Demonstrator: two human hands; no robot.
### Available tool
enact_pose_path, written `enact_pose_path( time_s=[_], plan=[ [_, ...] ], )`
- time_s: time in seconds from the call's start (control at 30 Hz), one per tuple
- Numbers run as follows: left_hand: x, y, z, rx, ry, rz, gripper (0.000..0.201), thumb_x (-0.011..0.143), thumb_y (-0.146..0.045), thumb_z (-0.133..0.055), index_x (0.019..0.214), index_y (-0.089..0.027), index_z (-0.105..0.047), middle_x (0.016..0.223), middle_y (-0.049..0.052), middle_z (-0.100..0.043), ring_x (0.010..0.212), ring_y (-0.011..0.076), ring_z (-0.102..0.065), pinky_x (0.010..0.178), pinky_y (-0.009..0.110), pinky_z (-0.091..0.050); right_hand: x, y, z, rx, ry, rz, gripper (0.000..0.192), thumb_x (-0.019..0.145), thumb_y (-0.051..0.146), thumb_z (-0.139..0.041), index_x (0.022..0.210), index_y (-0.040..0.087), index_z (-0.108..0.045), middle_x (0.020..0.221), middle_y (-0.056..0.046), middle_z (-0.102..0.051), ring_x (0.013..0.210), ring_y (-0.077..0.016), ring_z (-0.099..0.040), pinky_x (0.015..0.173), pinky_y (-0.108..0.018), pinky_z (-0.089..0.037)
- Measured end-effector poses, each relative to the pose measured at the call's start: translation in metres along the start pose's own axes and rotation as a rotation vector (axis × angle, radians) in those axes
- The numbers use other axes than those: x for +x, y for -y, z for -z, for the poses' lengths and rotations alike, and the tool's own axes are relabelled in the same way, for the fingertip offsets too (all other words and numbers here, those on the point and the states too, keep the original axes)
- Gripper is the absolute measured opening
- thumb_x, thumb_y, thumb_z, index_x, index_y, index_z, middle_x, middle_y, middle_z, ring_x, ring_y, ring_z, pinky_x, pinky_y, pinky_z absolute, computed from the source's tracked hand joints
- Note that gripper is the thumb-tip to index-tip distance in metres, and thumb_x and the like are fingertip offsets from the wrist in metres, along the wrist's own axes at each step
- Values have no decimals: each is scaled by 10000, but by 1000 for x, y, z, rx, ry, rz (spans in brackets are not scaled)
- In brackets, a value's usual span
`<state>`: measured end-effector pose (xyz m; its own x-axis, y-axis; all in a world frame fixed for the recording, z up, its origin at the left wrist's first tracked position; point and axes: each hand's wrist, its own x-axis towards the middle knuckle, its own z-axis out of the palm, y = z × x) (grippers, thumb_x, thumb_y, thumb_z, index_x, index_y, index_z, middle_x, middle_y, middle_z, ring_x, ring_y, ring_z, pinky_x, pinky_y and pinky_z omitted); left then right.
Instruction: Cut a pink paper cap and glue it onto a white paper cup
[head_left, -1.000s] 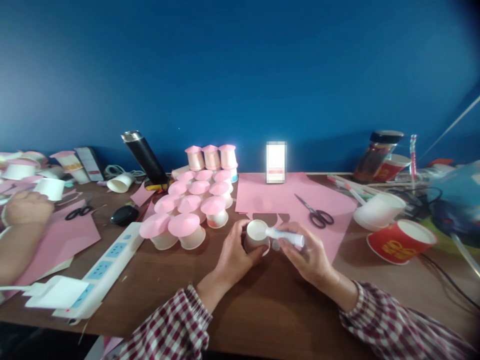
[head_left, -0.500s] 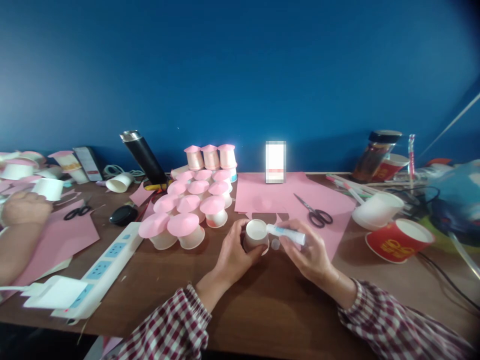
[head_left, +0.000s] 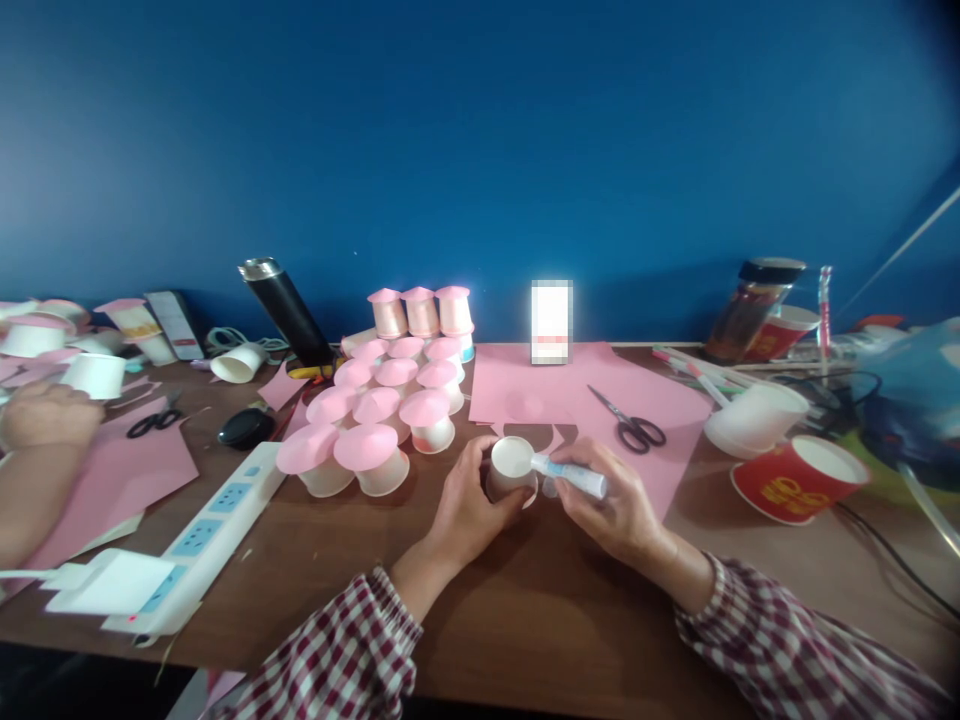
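Note:
My left hand (head_left: pixel 469 505) grips a small white paper cup (head_left: pixel 511 463) with its flat end facing up, just above the brown table (head_left: pixel 525 620). My right hand (head_left: pixel 615 505) holds a white glue stick (head_left: pixel 570 475) whose tip rests on the cup's right rim. A small clear cap (head_left: pixel 550 487) lies on the table under the stick. Both sleeves are red-and-white plaid.
Several pink-topped cups (head_left: pixel 375 445) cluster to the left, a white power strip (head_left: pixel 195 545) lies beyond them. Pink paper (head_left: pixel 570 395) with black scissors (head_left: pixel 634 430) lies behind the hands. A red cup (head_left: pixel 799 482) lies at right. Another person's hand (head_left: pixel 45 415) works at far left.
The glue stick's tip has shifted slightly along the cup's rim; my hands stay in place otherwise.

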<state>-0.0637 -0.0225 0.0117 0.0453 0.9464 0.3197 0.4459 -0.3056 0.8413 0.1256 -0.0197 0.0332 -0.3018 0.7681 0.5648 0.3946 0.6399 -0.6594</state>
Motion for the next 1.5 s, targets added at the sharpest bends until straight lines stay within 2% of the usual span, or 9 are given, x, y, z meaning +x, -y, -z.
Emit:
enact_pose_path(
  time_s=[0.77, 0.97, 1.2, 1.37, 1.5],
  plan=[
    [0, 1, -1, 16, -14, 0, 518, 628, -261, -741, 1077, -217, -486, 1024, 40, -595, 908, 193, -582, 787, 332, -477, 2, 5, 2, 49, 48, -79, 159, 749, 119, -554, 888, 190, -583, 828, -33, -647, 714, -158, -594, 651, -268, -469],
    [0, 2, -1, 6, -5, -5, 513, 635, -237, -731, 1084, -217, -484, 1042, 48, -594, 932, 201, -582, 805, 344, -477, 1, 4, 6, 133, -11, -192, 103, 775, 179, -559, 876, 176, -581, 764, -29, -632, 596, -136, -545, 518, -237, -420],
    [0, 1, -1, 15, -3, -1, 517, 632, -252, -737, 1083, -222, -485, 1047, 44, -590, 938, 199, -579, 812, 343, -480, 1, 2, 2, 121, -48, -141, 134, 800, 181, -564, 934, 183, -572, 860, -43, -624, 740, -164, -588, 640, -265, -465],
    [0, 1, 0, 27, 9, -17, 517, 644, -251, -730, 1094, -224, -476, 1059, 49, -588, 944, 200, -579, 816, 344, -482, 1, 0, 2, 112, -62, -135, 186, 809, 212, -598, 993, 204, -581, 904, -40, -629, 777, -166, -593, 653, -258, -475],
    [-1, 1, 0, 157, -77, -110, 491, 663, -291, -723, 1085, -225, -482, 1049, 54, -579, 967, 213, -561, 829, 360, -471, 3, -1, 3, 111, -126, -167, 167, 806, 238, -621, 970, 209, -605, 863, -26, -648, 717, -150, -599, 609, -238, -476]
  ],
)
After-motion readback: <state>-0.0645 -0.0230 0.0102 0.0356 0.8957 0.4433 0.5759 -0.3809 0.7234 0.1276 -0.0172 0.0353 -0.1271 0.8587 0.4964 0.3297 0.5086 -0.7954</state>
